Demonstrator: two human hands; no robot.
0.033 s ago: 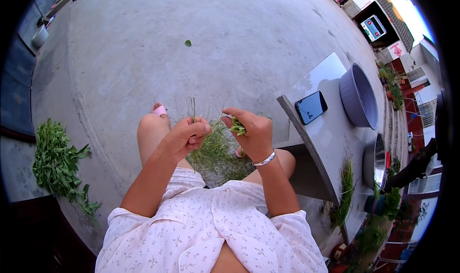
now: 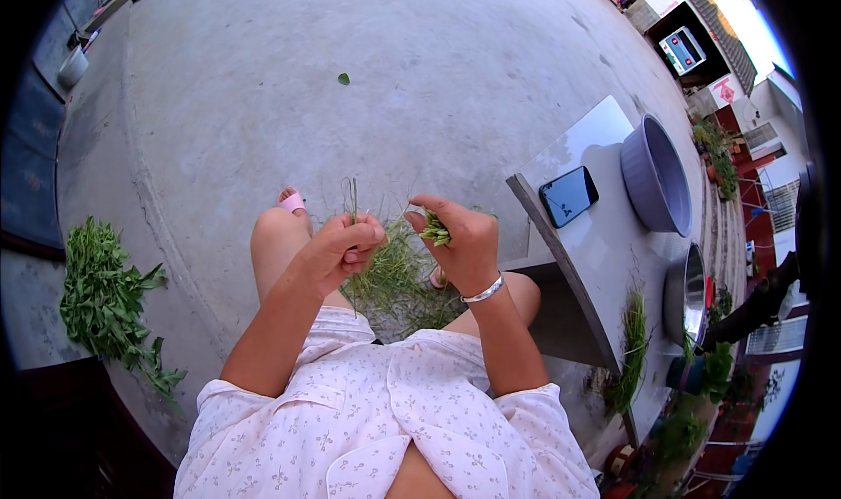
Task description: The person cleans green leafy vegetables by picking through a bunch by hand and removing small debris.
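My left hand is closed round a few thin green stems, which stick up above the fingers. My right hand, with a silver bangle at the wrist, is wrapped round a bundle of green stems; its pale green ends show at the palm. A thin pale strand runs from the right thumb and forefinger towards the left hand. Below both hands, between my knees, a loose heap of thin green stems and trimmings lies on the concrete.
On the right, a table bears a dark phone, a purple basin, a metal bowl and a bunch of long green stems. A pile of leafy greens lies on the floor at left. One leaf lies farther off.
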